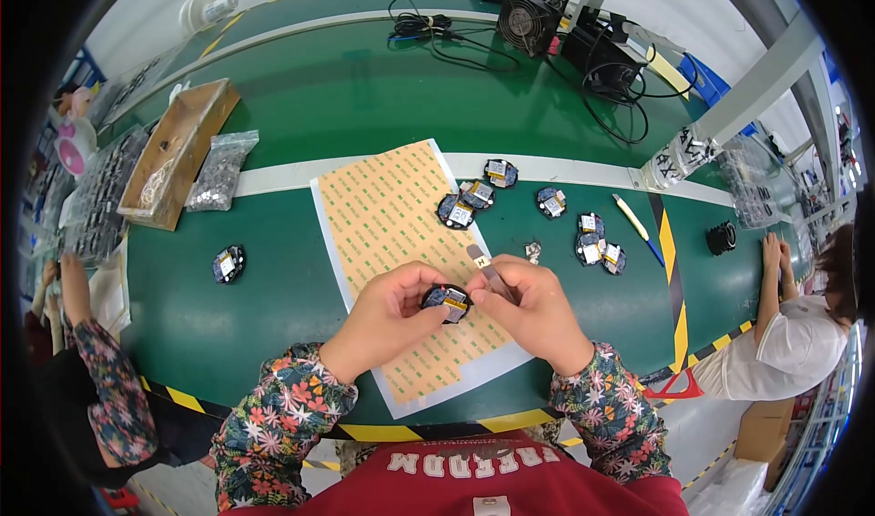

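Note:
My left hand (386, 313) is closed round the edge of a round black electronic module (446, 303) with a small board and a yellow strip on it. In my right hand (535, 308) I grip metal tweezers (490, 273) with a small label, their back end pointing up and away. The right fingertips meet the module's right edge; the tips of the tweezers are hidden. Beneath both hands lies a tan adhesive sheet (375, 208) printed with green marks, on a white backing. A small silvery piece (533, 251) is just beyond my right hand.
Several similar modules (456, 211) sit beyond the sheet and to its right; another module (229, 264) is at left. A wooden box (173, 156), a bag of small parts (221, 171), a cutter-like tool (638, 229) and a fan (529, 22) stand farther out. Co-workers sit at both sides.

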Motion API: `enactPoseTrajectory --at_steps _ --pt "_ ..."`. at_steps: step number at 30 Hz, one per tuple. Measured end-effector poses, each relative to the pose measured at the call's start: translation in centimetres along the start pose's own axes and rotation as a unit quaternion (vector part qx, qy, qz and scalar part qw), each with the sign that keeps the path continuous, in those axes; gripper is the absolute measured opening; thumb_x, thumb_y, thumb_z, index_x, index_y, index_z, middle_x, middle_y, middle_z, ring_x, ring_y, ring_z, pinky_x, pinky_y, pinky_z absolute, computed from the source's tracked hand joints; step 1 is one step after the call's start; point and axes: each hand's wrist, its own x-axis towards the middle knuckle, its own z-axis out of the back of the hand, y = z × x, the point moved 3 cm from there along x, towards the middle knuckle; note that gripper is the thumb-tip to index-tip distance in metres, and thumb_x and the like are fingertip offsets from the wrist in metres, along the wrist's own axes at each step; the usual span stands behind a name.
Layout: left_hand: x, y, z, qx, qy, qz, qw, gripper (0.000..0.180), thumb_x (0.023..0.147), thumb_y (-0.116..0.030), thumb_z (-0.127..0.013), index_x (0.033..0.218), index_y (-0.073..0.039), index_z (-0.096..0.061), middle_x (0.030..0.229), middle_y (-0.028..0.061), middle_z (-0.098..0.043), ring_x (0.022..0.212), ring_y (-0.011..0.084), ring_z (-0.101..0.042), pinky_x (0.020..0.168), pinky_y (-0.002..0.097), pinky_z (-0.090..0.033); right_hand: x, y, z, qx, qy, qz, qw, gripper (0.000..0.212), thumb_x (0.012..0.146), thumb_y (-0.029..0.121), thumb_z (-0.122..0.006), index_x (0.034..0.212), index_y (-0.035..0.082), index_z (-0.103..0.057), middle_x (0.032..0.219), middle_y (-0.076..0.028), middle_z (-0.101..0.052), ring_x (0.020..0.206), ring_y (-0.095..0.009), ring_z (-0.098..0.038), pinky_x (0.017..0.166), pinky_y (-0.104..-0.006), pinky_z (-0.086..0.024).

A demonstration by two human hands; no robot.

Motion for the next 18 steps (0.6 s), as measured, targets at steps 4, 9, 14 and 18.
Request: enactPoseTrajectory --at_steps 4,9,14,18 --pt "-0.07 -0.16 -0.01 0.011 0.001 0.000 1.000 0.022 0.080 0.000 -0.056 0.101 -0.002 -0.049 0.088 0.0022 -0.059 0.075 0.0062 -0.057 0.062 0.0185 -0.046 -0.03 -0.06 0.04 0.001 0.001 0.001 1.000 0.006 0.078 0.002 -0.059 0.082 -0.002 -0.060 0.068 0.005 -0.042 0.055 -0.001 -0.033 0.049 -0.0184 -0.029" --pt "-0.20 -0.58 0.01 0.003 -0.006 0.062 0.998 0.023 0.081 -0.001 -0.055 0.104 -0.003 -0.049 0.084 0.0031 -0.060 0.069 0.0059 -0.056 0.055 0.0173 -0.043 0.02 -0.22 -0.04 0.038 0.006 -0.043 0.998 0.006 0.079 0.005 -0.059 0.081 -0.001 -0.059 0.063 0.006 -0.040 0.056 -0.001 -0.032 0.049 -0.0185 -0.028" --pt "-0.06 -0.60 -0.04 -0.024 -0.003 0.069 0.997 0.024 0.083 -0.003 -0.055 0.106 -0.002 -0.048 0.084 0.0046 -0.060 0.065 0.0076 -0.058 0.051 0.0180 -0.045 0.10 -0.64 -0.14 0.022 -0.009 -0.027 0.999 0.007 0.080 0.007 -0.058 0.080 -0.001 -0.059 0.064 0.006 -0.042 0.056 -0.001 -0.032 0.049 -0.0192 -0.028" --pt "-0.02 -0.52 0.18 -0.029 -0.009 0.066 0.997 0.023 0.084 -0.005 -0.055 0.106 -0.002 -0.049 0.084 0.0056 -0.061 0.064 0.0092 -0.059 0.050 0.0187 -0.046 0.18 -0.65 -0.28 0.019 -0.010 -0.031 0.999 0.009 0.080 0.009 -0.059 0.079 0.000 -0.059 0.063 0.006 -0.042 0.056 -0.002 -0.033 0.049 -0.0196 -0.029"
